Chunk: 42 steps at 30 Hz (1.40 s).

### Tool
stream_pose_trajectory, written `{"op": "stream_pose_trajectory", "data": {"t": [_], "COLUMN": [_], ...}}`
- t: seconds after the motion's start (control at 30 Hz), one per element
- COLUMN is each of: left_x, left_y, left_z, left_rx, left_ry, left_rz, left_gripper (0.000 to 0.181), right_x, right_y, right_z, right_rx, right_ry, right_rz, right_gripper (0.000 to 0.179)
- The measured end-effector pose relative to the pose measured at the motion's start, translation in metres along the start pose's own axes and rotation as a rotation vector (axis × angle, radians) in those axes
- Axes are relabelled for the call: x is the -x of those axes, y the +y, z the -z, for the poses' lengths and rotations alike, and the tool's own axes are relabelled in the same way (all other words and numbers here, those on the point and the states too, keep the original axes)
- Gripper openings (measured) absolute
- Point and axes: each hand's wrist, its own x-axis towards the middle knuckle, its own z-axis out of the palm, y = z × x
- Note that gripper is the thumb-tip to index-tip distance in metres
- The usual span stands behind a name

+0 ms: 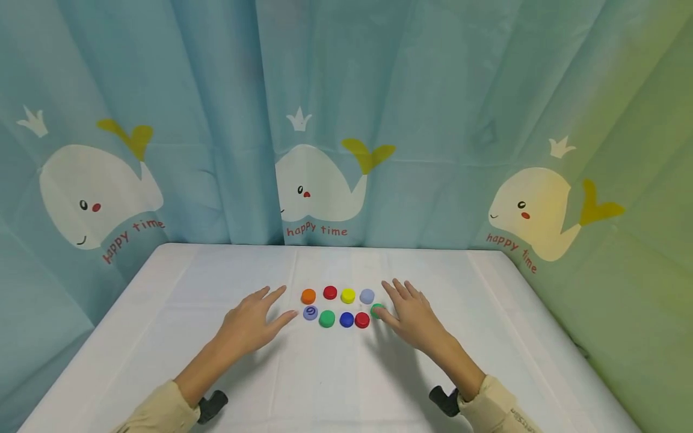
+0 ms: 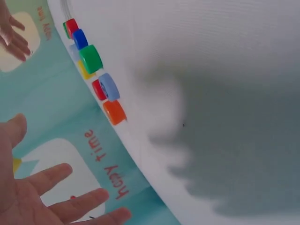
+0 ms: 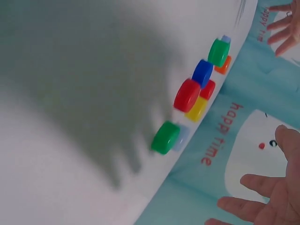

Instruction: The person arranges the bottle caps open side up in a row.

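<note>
On the white cloth-covered bench [image 1: 325, 379] sits a dark-blue round plastic cap [image 1: 346, 319], eight other coloured round plastic caps [image 1: 326, 319] near it. The left hand [image 1: 251, 320] hovers left of it, the right hand [image 1: 414, 317] right, both grips spread.

Two rows of caps [image 1: 347, 320], on table [image 1: 325, 379], curtain [image 1: 444, 90] behind

Curtain [image 1: 444, 90] reads "happy time" thrice
</note>
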Motion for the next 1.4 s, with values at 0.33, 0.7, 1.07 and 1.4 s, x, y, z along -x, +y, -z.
{"op": "stream_pose_trajectory", "data": {"t": [0.33,0.7,1.07,1.4], "left_x": [-0.007,-0.018,-0.036,-0.042], "left_y": [0.007,0.010,0.010,0.001], "left_z": [-0.004,-0.012,-0.028,-0.038], "left_rx": [0.002,0.065,0.139,0.329], "left_ry": [0.014,-0.065,-0.143,-0.216], "left_rz": [-0.054,-0.036,0.029,0.094], "left_gripper": [0.054,0.045,0.036,0.028], "right_x": [-0.016,-0.032,-0.049,-0.069], "right_y": [-0.023,-0.045,-0.062,-0.076], "right_z": [-0.009,-0.021,-0.035,-0.055], "right_rx": [-0.002,-0.027,-0.065,-0.054], "right_ry": [-0.012,0.045,-0.005,-0.080], "right_rz": [0.088,0.195,0.219,0.211], "right_gripper": [0.060,0.046,0.036,0.034]}}
